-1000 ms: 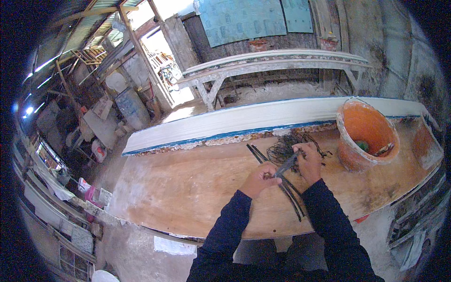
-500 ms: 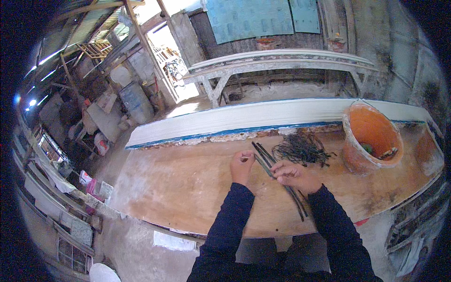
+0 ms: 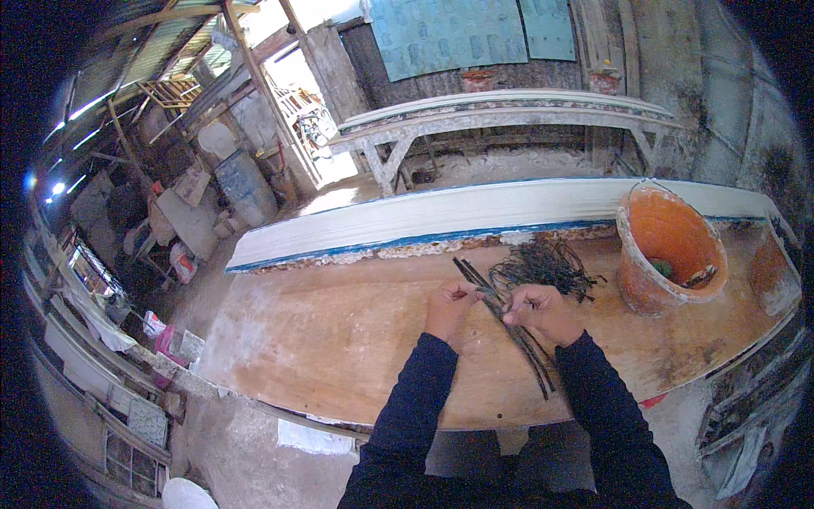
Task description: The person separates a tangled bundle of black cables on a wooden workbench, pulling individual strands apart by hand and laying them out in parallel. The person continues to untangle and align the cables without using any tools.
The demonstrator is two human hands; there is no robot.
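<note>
Over the wooden tabletop (image 3: 339,331), my left hand (image 3: 449,312) is closed in a pinch. My right hand (image 3: 544,312), just to its right, also pinches with thumb and forefinger. A short length of thin dark strand seems to run between the two sets of fingertips; its ends are hidden. Beneath and between the hands lie several long, narrow dark strips (image 3: 531,360), slanting from the far left toward the near right. Right behind my right hand sits a loose tangle of thin black strands (image 3: 547,267).
An orange bucket (image 3: 632,280), crusted with white, tilts on the table's right side. A long white moulding (image 3: 407,217) with a blue edge lies along the far side. Another whitish bench (image 3: 509,117) stands beyond. A blue drum (image 3: 246,188) is at the far left.
My left hand has shifted slightly right, its fingertips closer to the right hand's. The right hand has moved slightly right and turned. The strips and the tangle lie nearly as before.
</note>
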